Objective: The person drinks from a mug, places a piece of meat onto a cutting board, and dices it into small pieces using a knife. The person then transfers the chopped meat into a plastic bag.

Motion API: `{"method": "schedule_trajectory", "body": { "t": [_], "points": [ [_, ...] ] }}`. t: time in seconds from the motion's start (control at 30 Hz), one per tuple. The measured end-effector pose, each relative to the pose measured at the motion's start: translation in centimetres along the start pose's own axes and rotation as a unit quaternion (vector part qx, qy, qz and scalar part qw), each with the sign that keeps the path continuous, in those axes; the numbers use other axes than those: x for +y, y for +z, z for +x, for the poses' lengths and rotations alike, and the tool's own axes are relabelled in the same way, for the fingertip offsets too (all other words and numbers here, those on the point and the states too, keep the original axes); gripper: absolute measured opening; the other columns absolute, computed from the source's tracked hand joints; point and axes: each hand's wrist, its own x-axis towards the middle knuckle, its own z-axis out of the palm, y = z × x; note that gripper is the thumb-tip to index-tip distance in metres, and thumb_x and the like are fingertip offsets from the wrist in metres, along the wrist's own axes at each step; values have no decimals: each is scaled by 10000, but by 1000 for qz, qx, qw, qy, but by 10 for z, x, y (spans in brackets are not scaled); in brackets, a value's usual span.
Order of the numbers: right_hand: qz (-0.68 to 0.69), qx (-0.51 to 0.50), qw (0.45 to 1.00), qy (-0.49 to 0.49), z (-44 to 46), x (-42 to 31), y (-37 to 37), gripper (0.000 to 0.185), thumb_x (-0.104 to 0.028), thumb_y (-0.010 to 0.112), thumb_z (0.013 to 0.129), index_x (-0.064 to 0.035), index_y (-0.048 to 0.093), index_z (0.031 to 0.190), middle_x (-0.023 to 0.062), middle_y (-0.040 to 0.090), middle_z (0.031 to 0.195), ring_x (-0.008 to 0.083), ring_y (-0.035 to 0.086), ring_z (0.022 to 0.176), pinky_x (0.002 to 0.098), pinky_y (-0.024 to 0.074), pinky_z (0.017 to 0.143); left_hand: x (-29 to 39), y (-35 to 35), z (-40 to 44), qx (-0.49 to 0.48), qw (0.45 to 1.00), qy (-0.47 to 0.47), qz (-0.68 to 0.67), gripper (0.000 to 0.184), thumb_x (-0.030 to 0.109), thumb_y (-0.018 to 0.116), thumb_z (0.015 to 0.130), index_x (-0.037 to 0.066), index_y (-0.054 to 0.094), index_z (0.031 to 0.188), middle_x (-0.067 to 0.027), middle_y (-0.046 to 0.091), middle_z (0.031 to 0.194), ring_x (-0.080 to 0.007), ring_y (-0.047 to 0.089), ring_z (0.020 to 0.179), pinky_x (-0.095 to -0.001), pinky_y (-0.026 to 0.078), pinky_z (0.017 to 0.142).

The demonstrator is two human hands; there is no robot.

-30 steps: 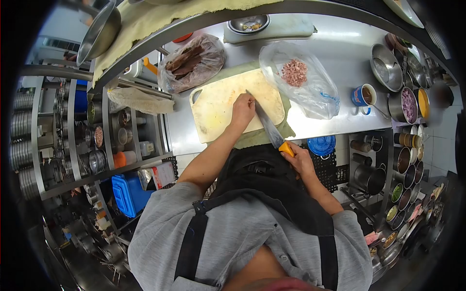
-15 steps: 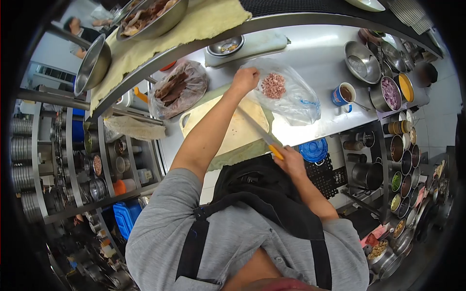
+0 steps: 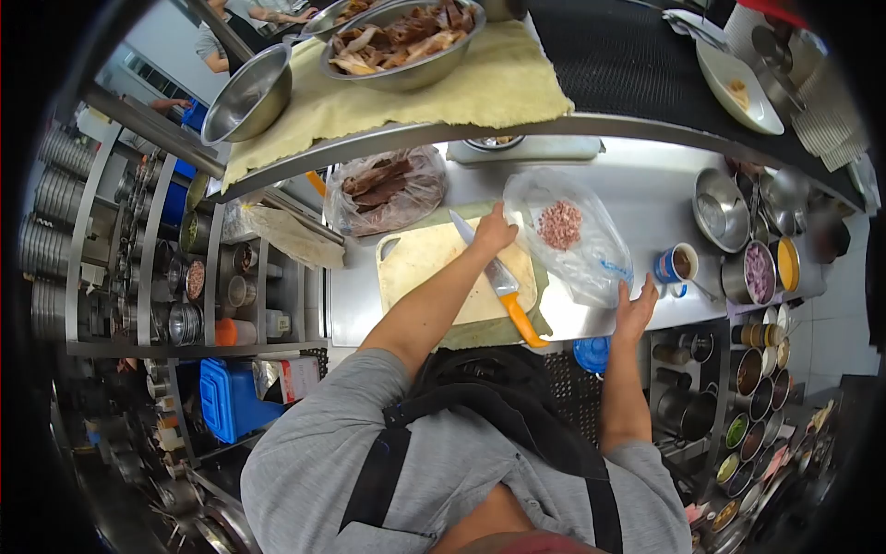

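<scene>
A clear plastic bag (image 3: 600,268) lies on the steel counter, with diced pink meat (image 3: 559,225) in a small heap on or in it. At the bag's left edge, my left hand (image 3: 496,233) appears to pinch the plastic, though the fingertips are partly hidden. My right hand (image 3: 635,312) is by the bag's lower right edge, fingers apart; contact is hard to make out. Under my left forearm a knife (image 3: 503,282) with an orange handle rests on the pale cutting board (image 3: 415,277), its handle reaching past the near edge. Beneath the board is a green cloth (image 3: 544,323).
A bag of dark meat (image 3: 383,189) stands behind the board. Right of the bag are a blue cup (image 3: 672,266), a steel bowl (image 3: 720,208) and a pot of chopped purple onion (image 3: 757,272). An overhead shelf (image 3: 406,143) crosses the back, holding a meat bowl (image 3: 406,74). Other people stand far left.
My right hand has let go of the knife, now lying on the board, and moved right to the bag's edge. My left hand stays at the bag's left side. The view has shifted.
</scene>
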Motion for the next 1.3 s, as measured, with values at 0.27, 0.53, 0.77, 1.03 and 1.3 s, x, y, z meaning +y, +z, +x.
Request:
{"method": "schedule_trajectory", "body": {
  "t": [0.27,0.53,0.77,1.03,1.3],
  "points": [
    [173,-249,925,231,17,28,35,431,-126,726,838,55,635,1219,169,722,963,230,676,858,342,524,800,31,6,3,21,999,21,-22,745,128,681,763,86,418,1458,-283,673,1120,-435,652,1060,-494,518,953],
    [119,-192,974,14,39,-68,11,404,-134,693,852,12,636,1224,233,708,1071,357,701,944,393,535,851,25,-70,-14,106,991,69,38,603,123,645,786,130,534,1379,-206,719,961,-398,690,906,-482,547,857],
    [135,-285,939,-138,-10,-105,6,390,-164,719,841,-43,655,1207,189,684,1050,397,665,936,445,540,823,-13,-80,-75,27,997,18,-67,576,176,655,829,67,511,1376,-246,694,1043,-446,655,975,-495,535,875],
    [121,-309,928,-169,-47,-99,-9,390,-189,745,842,-53,674,1201,156,661,980,353,661,834,411,541,750,40,-73,10,175,932,299,102,524,209,676,829,-2,556,1294,-236,585,1282,-421,543,1198,-484,459,1031],
    [102,-303,948,6,-75,-76,-36,419,-214,738,838,-56,665,1220,166,658,1000,371,654,911,432,538,801,54,-38,77,-48,959,120,253,445,328,662,840,89,656,1215,-181,672,1214,-357,616,1155,-453,497,987]
  ]
}}
